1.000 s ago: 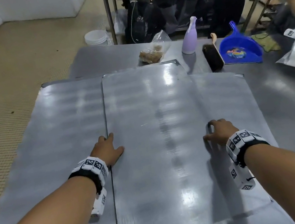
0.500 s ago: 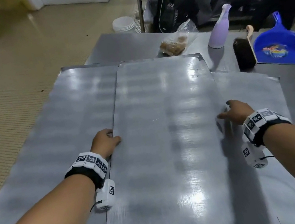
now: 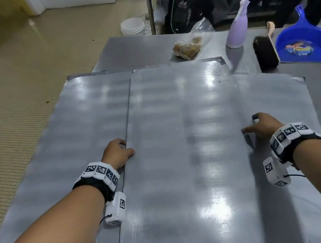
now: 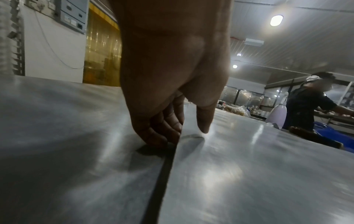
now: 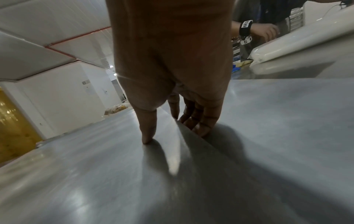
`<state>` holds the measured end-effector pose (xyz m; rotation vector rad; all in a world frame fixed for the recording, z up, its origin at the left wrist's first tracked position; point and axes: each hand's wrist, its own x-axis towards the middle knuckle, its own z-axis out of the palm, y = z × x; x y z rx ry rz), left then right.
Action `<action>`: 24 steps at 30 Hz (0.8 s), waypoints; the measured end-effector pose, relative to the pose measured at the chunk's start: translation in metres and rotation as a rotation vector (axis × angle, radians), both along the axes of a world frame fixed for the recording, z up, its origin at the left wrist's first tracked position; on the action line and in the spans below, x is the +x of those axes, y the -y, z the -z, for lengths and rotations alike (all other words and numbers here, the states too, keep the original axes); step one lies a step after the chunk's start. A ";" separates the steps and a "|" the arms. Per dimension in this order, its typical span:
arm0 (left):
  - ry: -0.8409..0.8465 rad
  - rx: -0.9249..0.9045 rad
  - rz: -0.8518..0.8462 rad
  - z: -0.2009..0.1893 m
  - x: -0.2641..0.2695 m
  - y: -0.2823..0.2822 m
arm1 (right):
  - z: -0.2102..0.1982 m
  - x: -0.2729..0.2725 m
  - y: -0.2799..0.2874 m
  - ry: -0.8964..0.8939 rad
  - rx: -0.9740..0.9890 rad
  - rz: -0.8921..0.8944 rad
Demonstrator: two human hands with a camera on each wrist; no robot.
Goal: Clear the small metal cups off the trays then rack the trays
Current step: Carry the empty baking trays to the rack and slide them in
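Observation:
A flat metal tray (image 3: pixel 181 149) lies on top of two other trays, one to the left (image 3: pixel 72 137) and one to the right (image 3: pixel 275 96). My left hand (image 3: pixel 118 153) grips the top tray's left edge: thumb (image 4: pixel 204 121) on its surface, fingers (image 4: pixel 162 130) curled under the rim. My right hand (image 3: pixel 263 126) grips the right edge the same way, thumb (image 5: pixel 147 128) on top and fingers (image 5: pixel 199 121) under the edge. The top tray (image 4: pixel 249 166) is raised slightly above the left one. No metal cups are in view.
On the steel table (image 3: pixel 142 47) behind the trays sit a bag of food (image 3: pixel 187 47), a lilac spray bottle (image 3: pixel 237 26), a black brush (image 3: pixel 265 53) and a blue dustpan (image 3: pixel 306 44). A person (image 4: pixel 310 103) works beyond. White buckets (image 3: pixel 132 26) stand on the floor.
Both hands have closed round the top tray's side edges, and the tray has slid toward me, its near end now past the table's front edge. The view has shifted left.

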<state>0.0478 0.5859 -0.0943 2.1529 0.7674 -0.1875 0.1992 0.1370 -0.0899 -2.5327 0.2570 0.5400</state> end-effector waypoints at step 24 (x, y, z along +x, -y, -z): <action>0.005 -0.192 0.238 -0.023 0.049 0.041 | 0.021 -0.075 0.103 0.042 0.351 0.483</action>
